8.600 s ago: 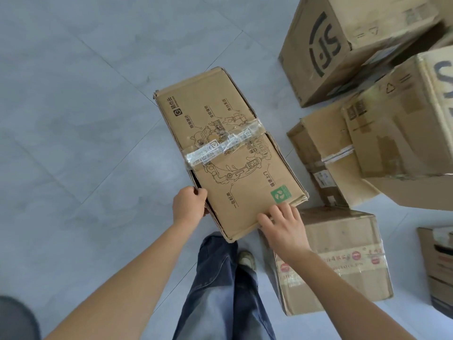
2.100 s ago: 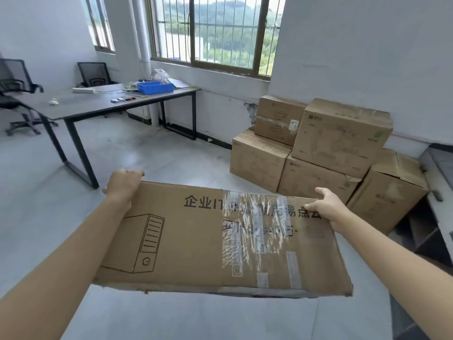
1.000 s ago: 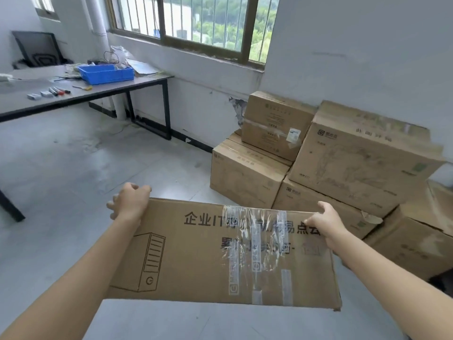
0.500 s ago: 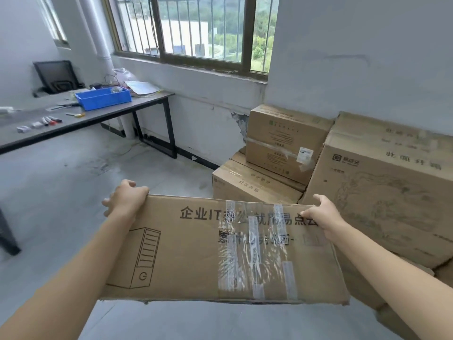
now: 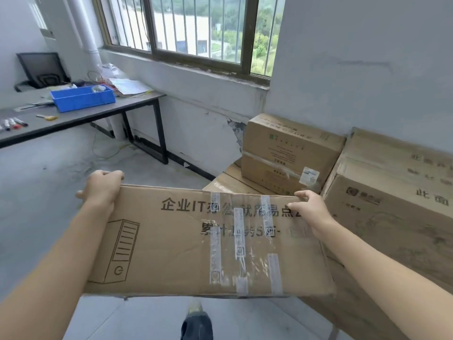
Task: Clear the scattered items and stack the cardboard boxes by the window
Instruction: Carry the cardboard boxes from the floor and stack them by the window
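The person holds a flat brown corrugated cardboard box (image 5: 186, 241), printed with black characters and a line drawing of a computer tower, in mid-air at chest height, below the barred window (image 5: 196, 28) and a little out from the wall under it. The left hand (image 5: 101, 190) grips the far left corner, with its fingers curled over the far edge. The right hand (image 5: 310, 212) pinches the far edge near the right corner, thumb on the top face and fingers hooked over the rim. Both arms are stretched forward.

Judging by that fingertip grip at full reach, the box is probably light, perhaps empty. Its broad top panel looks stiff enough to carry, but the near edge is slightly ragged and the board may buckle if squeezed mid-span. Strips of glossy clear tape cross the middle seam; they look slick and partly lifted, a poor place for fingers. The corners and folded edges, where the board is doubled, are the sounder hold, and a palm under the base would steady it for setting down.

Below the window's right end stands the pile: a small taped brown carton (image 5: 289, 153) on a low brown carton (image 5: 228, 185), with a large brown carton (image 5: 392, 217) further right of the window. The small carton's top seems the likeliest free landing spot, though a wide box may overhang it.
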Demonstrator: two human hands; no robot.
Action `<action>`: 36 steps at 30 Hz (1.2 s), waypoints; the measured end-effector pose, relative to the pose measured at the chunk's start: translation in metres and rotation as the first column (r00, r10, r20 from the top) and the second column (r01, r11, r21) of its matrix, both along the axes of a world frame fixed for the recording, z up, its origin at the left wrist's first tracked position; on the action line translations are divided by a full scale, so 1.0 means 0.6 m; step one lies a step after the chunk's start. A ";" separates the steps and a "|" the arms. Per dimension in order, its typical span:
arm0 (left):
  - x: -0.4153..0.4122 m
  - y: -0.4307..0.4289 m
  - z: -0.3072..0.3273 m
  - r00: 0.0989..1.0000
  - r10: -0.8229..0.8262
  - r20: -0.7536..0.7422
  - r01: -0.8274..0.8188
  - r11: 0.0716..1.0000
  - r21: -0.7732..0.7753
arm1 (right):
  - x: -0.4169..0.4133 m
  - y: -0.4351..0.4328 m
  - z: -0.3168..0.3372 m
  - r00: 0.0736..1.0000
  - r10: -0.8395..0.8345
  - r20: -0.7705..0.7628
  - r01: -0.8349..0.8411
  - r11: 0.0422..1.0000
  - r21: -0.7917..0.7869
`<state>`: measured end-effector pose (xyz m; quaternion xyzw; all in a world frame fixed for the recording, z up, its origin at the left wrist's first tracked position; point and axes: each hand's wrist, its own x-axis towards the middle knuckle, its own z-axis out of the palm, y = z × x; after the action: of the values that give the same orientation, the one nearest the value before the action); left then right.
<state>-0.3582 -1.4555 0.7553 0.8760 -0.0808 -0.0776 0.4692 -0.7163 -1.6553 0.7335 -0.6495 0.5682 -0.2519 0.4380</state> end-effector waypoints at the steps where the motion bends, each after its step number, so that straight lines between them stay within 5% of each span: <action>1: 0.025 -0.030 -0.003 1.000 -0.004 -0.003 0.004 1.000 0.019 | 0.017 -0.024 0.001 1.000 -0.009 -0.002 0.009 1.000 0.002; 5: 0.110 -0.175 -0.010 0.992 -0.115 -0.051 0.119 0.989 0.084 | 0.074 -0.118 0.002 0.995 -0.091 -0.044 0.092 0.996 0.012; 17: 0.181 -0.525 -0.032 0.940 -0.328 -0.090 0.326 0.944 -0.038 | 0.134 -0.308 -0.036 0.874 -0.486 0.028 0.479 0.869 0.120; 36: 0.133 -0.900 -0.099 0.793 -0.563 -0.234 0.539 0.826 -0.163 | 0.062 -0.676 -0.107 0.829 -0.557 -0.049 0.550 0.799 0.242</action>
<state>-0.2784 -1.9955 0.6960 0.7737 -0.2706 -0.3267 0.4705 -0.6793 -2.0610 0.6692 -0.3927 0.7542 -0.3043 0.4293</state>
